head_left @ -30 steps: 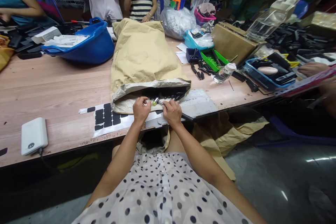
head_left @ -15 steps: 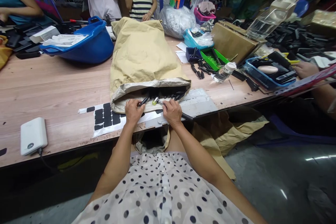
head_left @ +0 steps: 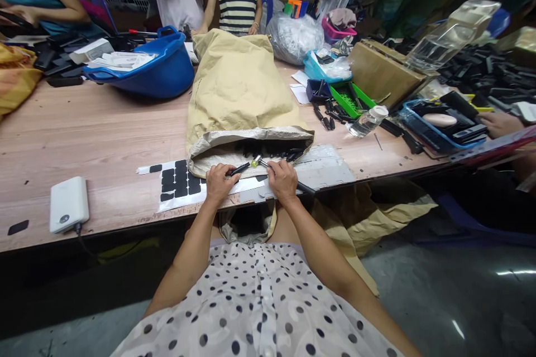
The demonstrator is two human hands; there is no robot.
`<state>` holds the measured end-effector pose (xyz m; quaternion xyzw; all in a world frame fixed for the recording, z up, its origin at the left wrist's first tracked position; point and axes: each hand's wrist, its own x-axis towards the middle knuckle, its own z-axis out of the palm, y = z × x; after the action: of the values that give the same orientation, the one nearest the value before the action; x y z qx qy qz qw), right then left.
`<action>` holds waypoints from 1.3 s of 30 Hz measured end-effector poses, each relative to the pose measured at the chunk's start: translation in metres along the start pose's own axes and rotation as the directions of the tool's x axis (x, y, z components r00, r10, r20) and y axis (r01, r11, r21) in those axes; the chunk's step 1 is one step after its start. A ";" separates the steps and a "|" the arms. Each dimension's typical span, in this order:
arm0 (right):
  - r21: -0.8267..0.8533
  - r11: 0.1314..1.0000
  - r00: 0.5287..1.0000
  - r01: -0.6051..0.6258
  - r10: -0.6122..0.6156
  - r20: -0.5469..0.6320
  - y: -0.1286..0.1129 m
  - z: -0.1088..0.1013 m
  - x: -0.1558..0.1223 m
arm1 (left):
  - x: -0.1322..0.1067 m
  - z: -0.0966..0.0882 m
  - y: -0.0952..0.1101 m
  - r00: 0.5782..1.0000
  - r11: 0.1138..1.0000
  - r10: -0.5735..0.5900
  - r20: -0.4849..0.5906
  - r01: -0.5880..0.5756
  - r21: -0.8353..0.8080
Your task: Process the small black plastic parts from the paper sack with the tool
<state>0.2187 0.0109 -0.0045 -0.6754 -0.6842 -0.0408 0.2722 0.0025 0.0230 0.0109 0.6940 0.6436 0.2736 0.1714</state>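
My left hand (head_left: 219,183) is closed on a slim black part (head_left: 239,168) at the mouth of a big tan paper sack (head_left: 240,86) lying on the wooden table (head_left: 92,139). My right hand (head_left: 283,179) grips a thin tool (head_left: 268,165) with a metal shaft and a yellow-green tip, its black handle sticking out to the right. The tip almost meets the black part. The sack's open mouth shows several more black parts (head_left: 272,150). Under my hands lies a white sheet of black pads (head_left: 178,184).
A white power bank (head_left: 68,204) with a cable sits near the front left edge. A blue tub (head_left: 146,67), a cardboard box (head_left: 385,72), green tray (head_left: 352,97), water bottle (head_left: 367,121) and blue basket (head_left: 439,125) crowd the back and right. Other people stand behind; another person's hand (head_left: 500,122) rests at right.
My left hand drew a black part out of the sack and brought it toward the tool tip. The camera view shifted slightly, so everything sits further right.
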 end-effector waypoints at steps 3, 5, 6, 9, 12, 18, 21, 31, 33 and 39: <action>0.073 0.997 1.000 -0.004 0.004 0.000 0.004 -0.003 0.004 | 0.000 -0.001 0.000 1.000 0.999 -0.027 0.010 0.027 -0.024; 0.131 0.991 1.000 0.007 -0.006 -0.011 0.001 -0.007 0.004 | 0.001 -0.001 0.002 0.998 0.998 -0.052 0.017 0.053 -0.037; 0.160 0.987 1.000 0.018 -0.015 -0.017 -0.002 -0.009 0.003 | 0.001 -0.001 0.003 0.998 0.997 -0.067 0.022 0.068 -0.043; 0.234 0.970 0.998 0.063 -0.061 -0.014 -0.018 -0.015 -0.004 | 0.003 -0.002 0.005 0.994 0.992 -0.104 0.031 0.105 -0.063; 0.241 0.964 0.991 0.111 -0.125 0.044 -0.037 -0.017 -0.012 | 0.004 -0.003 0.007 0.992 0.989 -0.122 0.028 0.124 -0.080; 0.191 0.967 0.984 0.170 -0.177 0.021 -0.053 -0.021 -0.020 | 0.004 -0.004 0.010 0.990 0.987 -0.135 0.034 0.137 -0.087; 0.170 0.964 0.978 0.203 -0.210 0.022 -0.053 -0.020 -0.021 | 0.004 -0.005 0.011 0.991 0.989 -0.128 0.034 0.130 -0.077; 0.163 0.976 0.989 0.143 -0.147 0.014 -0.046 -0.018 -0.019 | 0.002 -0.003 0.009 0.994 0.991 -0.105 0.028 0.107 -0.079; 0.158 0.978 0.989 0.137 -0.143 0.028 -0.045 -0.017 -0.019 | 0.002 -0.003 0.009 0.994 0.991 -0.109 0.027 0.111 -0.076; 0.190 0.979 0.997 0.070 -0.071 -0.005 -0.035 -0.015 -0.016 | 0.003 -0.003 0.007 0.995 0.992 -0.096 0.024 0.098 -0.077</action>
<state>0.1895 -0.0124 0.0123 -0.6216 -0.7087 0.0158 0.3334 0.0066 0.0246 0.0175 0.6575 0.6635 0.2828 0.2180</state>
